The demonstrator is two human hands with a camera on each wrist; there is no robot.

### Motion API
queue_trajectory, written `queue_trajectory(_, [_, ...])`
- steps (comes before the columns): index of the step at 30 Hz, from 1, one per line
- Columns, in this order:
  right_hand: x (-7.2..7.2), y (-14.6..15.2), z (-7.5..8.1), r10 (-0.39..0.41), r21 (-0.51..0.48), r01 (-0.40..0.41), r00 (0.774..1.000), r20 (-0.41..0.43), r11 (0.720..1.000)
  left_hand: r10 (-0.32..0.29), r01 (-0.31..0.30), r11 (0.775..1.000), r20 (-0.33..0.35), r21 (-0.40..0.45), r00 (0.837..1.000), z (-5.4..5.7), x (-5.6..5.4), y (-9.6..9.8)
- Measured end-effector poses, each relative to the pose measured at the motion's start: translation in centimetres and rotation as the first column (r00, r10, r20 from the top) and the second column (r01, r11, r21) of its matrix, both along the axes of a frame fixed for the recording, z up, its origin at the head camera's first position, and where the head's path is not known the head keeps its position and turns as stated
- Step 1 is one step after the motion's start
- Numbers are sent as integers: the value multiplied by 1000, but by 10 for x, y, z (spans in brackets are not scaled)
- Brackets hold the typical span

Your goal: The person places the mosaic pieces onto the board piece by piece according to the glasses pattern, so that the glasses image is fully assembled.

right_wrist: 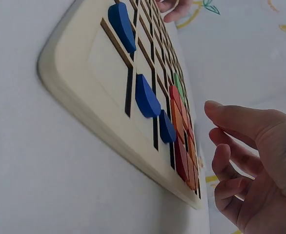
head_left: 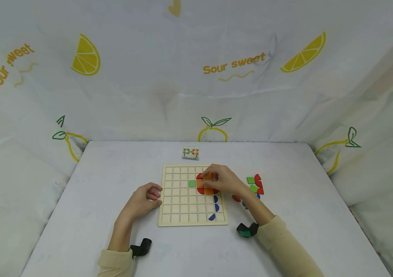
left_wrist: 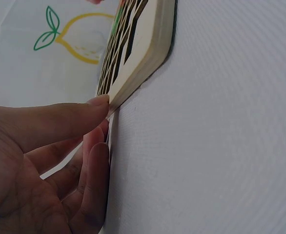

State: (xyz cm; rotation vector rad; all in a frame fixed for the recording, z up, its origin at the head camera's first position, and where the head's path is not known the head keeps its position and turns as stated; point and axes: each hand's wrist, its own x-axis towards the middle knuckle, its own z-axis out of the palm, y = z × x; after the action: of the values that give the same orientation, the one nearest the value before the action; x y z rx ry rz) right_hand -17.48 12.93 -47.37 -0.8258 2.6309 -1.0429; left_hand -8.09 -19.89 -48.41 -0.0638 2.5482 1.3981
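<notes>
A wooden grid board (head_left: 177, 209) lies on the table. Near its left edge is my left hand (head_left: 142, 200), with its thumb (left_wrist: 96, 101) touching the rim and the other fingers loosely bent beside it. Over the upper right squares hovers my right hand (head_left: 225, 179); in the right wrist view its thumb and index fingertip are apart, with no piece plainly visible between them. Below that hand, red pieces (head_left: 201, 190) and orange pieces (head_left: 200, 183) sit together, partly hidden, next to a green square (head_left: 191, 183). Several blue rounded pieces (right_wrist: 147, 97) lie along the board's right side.
Loose red pieces (head_left: 260, 190), green squares (head_left: 250, 180) and some blue ones lie right of the board, partly behind the right forearm. A small pattern card (head_left: 191, 152) lies beyond the board. A white printed cloth (head_left: 141, 104) hangs behind the table.
</notes>
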Motion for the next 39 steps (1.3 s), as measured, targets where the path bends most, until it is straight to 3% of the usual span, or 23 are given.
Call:
queue_trajectory(12, [1, 67, 5, -170, -8, 171, 984, 53, 985, 1, -1, 1000, -3, -5, 1000, -1, 2, 0])
queue_trajectory(23, [-2, 131, 2, -236, 81, 227, 963, 131, 970, -3, 3, 1000, -11, -6, 1000, -2, 1, 0])
queue_trajectory(39, [-7, 156, -12, -320, 120, 306, 940, 123, 945, -3, 3, 1000, -15, -16, 1000, -3, 0, 0])
